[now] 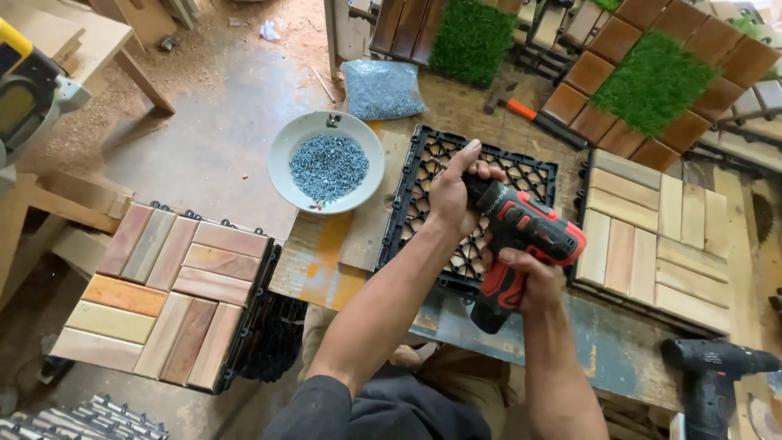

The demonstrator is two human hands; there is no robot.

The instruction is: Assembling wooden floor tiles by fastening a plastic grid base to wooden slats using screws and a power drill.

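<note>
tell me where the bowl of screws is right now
In the head view the white bowl of screws sits on the workbench left of centre, just left of the black plastic grid tile and in front of the clear bag of screws.

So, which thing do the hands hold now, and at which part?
The red and black cordless drill: the right hand grips its handle, and the left hand steadies its front end over the black plastic grid tile.

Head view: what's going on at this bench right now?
A person works a red drill over a black plastic grid lying on the bench. The right hand grips the drill's handle; the left hand steadies its nose against the grid. A bowl of screws sits just left of the grid.
</note>
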